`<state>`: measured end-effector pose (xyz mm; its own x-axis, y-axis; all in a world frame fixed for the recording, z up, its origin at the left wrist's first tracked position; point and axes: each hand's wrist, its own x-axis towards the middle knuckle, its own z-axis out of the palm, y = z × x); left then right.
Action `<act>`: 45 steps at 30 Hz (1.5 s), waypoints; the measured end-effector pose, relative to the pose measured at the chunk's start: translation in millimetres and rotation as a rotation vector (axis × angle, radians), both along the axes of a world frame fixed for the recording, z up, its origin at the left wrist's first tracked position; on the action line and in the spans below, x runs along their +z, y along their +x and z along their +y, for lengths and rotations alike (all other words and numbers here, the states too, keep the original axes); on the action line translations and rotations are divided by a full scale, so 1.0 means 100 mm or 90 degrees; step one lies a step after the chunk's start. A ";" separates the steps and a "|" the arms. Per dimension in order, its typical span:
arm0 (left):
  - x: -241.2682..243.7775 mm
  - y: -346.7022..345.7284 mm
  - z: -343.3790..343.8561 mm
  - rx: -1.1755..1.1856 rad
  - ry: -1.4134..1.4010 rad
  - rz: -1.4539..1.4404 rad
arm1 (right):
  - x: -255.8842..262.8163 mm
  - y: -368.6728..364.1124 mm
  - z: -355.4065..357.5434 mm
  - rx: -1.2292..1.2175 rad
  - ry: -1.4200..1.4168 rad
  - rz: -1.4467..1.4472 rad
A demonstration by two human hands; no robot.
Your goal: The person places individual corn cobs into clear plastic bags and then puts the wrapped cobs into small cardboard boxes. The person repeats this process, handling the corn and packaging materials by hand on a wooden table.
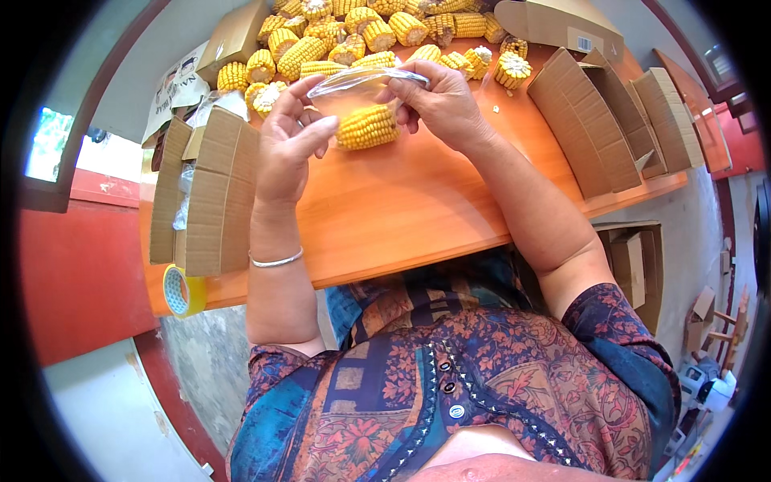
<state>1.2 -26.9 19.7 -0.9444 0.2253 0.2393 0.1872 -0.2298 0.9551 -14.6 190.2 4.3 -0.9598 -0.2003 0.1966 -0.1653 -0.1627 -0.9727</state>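
Between my hands is a clear plastic bag [361, 81], its mouth spread wide toward the far side. A short yellow corn cob piece [368, 128] shows at the bag's lower part, seemingly inside the film. My right hand [438, 103] pinches the right end of the bag's rim between thumb and fingers. At the left, my left hand [292, 135] has its fingers spread around the bag's edge, with the thumb tip beside the cob. Whether those fingers grip the film is unclear. Both hands are above the orange wooden table [397, 211].
Many cut corn cobs [361, 36] are heaped at the back. Open cardboard boxes stand left [223, 193] and right [584, 126], and another box [232, 39] is at the back left. A yellow tape roll [185, 291] sits at the front-left edge.
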 end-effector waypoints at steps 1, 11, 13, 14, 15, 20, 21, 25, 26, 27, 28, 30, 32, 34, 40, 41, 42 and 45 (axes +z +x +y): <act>-0.03 0.00 0.02 0.014 -0.021 -0.014 | 0.00 0.00 0.00 0.004 -0.009 -0.005; -0.21 -0.08 0.09 0.110 -0.135 0.109 | -0.07 -0.01 0.03 0.038 0.066 0.186; -0.20 -0.03 0.14 0.121 -0.110 0.139 | -0.04 0.05 0.00 0.021 0.226 0.133; -0.21 -0.06 0.13 0.110 -0.115 0.169 | -0.01 0.07 -0.04 -0.006 0.245 0.151; -0.23 -0.05 0.13 0.103 -0.097 0.142 | -0.02 0.07 -0.03 -0.015 0.248 0.166; -0.22 0.02 0.23 0.097 -0.053 0.119 | -0.02 0.06 -0.02 -0.022 0.192 0.188; -0.23 0.03 0.24 0.102 -0.052 0.129 | -0.01 0.07 -0.03 -0.012 0.179 0.184; -0.28 0.02 0.26 0.128 -0.134 0.277 | 0.09 0.15 -0.04 0.011 0.233 0.277; -0.24 0.04 0.27 0.142 -0.164 0.313 | 0.11 0.15 -0.06 0.000 0.240 0.324; -0.21 0.07 0.28 0.157 -0.192 0.347 | 0.12 0.16 -0.08 -0.009 0.249 0.370; -0.22 0.07 0.28 0.132 -0.197 0.351 | 0.14 0.18 -0.09 0.004 0.237 0.363; -0.23 0.06 0.24 0.081 -0.206 0.359 | 0.09 0.20 -0.12 -0.012 0.260 0.383; -0.25 0.06 0.26 0.046 -0.165 0.313 | 0.09 0.23 -0.14 -0.021 0.268 0.405; -0.26 0.09 0.28 0.042 -0.132 0.258 | 0.05 0.22 -0.15 -0.037 0.282 0.414; -0.23 0.02 0.26 0.102 -0.061 0.179 | -0.11 0.10 -0.10 -0.011 0.128 0.217; -0.25 0.00 0.24 0.111 -0.061 0.138 | -0.09 0.10 -0.10 0.008 0.096 0.161; -0.25 -0.06 0.24 0.129 -0.077 0.098 | -0.02 0.10 -0.09 0.008 0.096 0.144; -0.31 -0.12 0.21 0.107 -0.110 -0.046 | -0.02 0.06 -0.05 0.022 0.031 0.067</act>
